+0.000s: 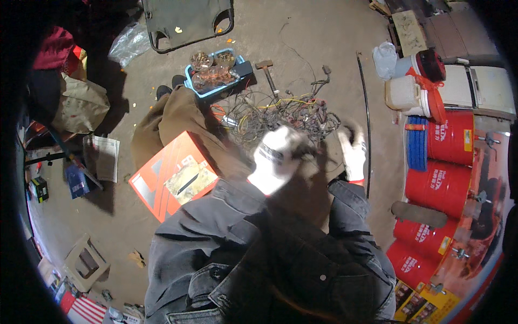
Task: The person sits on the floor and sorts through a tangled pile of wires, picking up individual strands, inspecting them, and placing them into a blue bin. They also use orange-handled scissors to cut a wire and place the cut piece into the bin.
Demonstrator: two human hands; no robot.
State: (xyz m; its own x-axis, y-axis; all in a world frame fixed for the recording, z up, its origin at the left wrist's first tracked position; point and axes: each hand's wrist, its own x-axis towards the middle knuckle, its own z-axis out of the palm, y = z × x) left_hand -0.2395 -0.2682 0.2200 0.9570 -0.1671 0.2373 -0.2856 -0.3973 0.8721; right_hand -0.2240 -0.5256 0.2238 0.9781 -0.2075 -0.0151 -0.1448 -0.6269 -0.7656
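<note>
A tangled heap of electrical wires [283, 111] with connectors lies on the concrete floor before me. My left hand [279, 152], in a white work glove, is at the heap's near edge; it is blurred, with something dark at its fingers, and its grip cannot be made out. My right hand [352, 150], gloved too, is raised at the heap's right side with thumb and fingers apart and nothing seen between them. A hammer [265, 72] has its handle end at the far edge of the wires. Red-handled pliers or cutters [230, 121] lie at the heap's left.
A blue plastic basket [204, 95] holds jars and scrap wire. An orange box [147, 174] lies by my left leg. A long black rod [365, 101] lies right of the wires. Red oil drums [439, 184] line the right side. A folding cot [186, 24] stands ahead.
</note>
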